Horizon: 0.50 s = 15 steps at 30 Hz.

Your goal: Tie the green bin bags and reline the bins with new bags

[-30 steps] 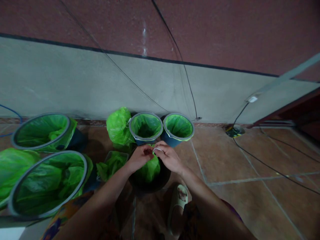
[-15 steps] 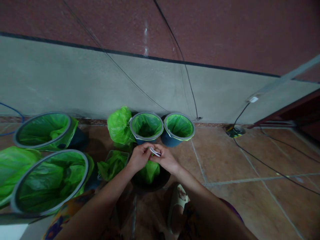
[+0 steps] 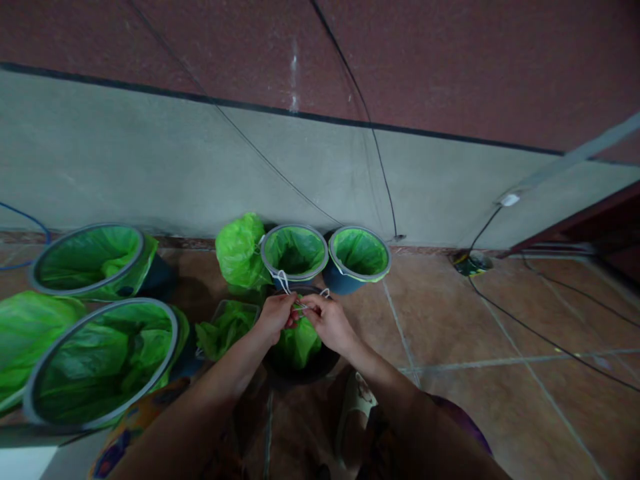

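Observation:
Over a dark bin (image 3: 327, 363), both hands meet at the gathered neck of a green plastic bag (image 3: 299, 343) that sits inside it. My left hand (image 3: 277, 315) is closed in a pinch on the bag's white drawstring (image 3: 283, 280), one loop of which sticks up above the fingers. My right hand (image 3: 327, 320) pinches the same drawstring from the other side, with a small white loop showing over its knuckles. The fingertips almost touch, and the exact crossing of the string between them is partly hidden.
Two blue bins with green liners (image 3: 295, 250) stand at the wall beside a puffed green bag (image 3: 243, 250). A small container with green plastic (image 3: 227, 330) lies left of my hands. Larger lined bins (image 3: 175, 340) fill the left. Black cable (image 3: 540, 340) crosses the tiles at right.
The white drawstring was bunched flat between my fingers; now its loops stand up and spread to either side. My hands have moved slightly down, and the bin's far rim shows.

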Tool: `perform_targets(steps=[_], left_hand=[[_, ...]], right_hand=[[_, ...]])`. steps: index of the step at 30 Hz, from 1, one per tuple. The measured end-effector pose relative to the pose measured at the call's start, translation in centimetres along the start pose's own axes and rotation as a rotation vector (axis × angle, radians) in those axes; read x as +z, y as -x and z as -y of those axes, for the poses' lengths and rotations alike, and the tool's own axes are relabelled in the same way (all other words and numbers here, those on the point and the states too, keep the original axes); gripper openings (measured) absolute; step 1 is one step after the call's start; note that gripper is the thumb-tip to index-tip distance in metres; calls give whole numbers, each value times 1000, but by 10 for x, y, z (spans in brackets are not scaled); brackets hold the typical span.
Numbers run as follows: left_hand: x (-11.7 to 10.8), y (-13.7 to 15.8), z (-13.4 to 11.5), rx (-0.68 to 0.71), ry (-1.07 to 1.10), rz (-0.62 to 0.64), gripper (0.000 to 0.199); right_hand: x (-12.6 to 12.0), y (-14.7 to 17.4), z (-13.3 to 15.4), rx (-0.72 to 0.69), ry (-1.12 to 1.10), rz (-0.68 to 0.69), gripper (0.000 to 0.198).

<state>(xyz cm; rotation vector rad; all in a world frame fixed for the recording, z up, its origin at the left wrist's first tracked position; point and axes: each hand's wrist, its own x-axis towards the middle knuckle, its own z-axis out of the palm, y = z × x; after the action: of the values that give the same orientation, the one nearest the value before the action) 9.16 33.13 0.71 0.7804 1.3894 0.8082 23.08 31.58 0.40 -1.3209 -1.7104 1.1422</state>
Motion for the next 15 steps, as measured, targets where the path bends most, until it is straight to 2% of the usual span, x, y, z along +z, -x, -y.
perform_targets(steps=[2, 4, 6, 8, 11, 15], left_hand=[[-1, -1, -2, -12, -15, 5, 28], [-2, -3, -3, 36, -54, 33, 28], [-4, -5, -4, 139, -129, 91, 23], [-8, -7, -3, 250, -222, 155, 29], [-12, -9, 0, 376, -383, 173, 40], [-11, -7, 5, 517, -587, 88, 32]], right_hand=[[-2, 2, 2, -52, 195, -29, 19], [-4, 3, 3, -30, 290, -45, 20], [-6, 2, 2, 21, 306, -36, 20], [-7, 0, 1, 60, 280, -25, 20], [-7, -3, -2, 161, 131, 38, 17], [-6, -2, -2, 451, -316, 138, 9]])
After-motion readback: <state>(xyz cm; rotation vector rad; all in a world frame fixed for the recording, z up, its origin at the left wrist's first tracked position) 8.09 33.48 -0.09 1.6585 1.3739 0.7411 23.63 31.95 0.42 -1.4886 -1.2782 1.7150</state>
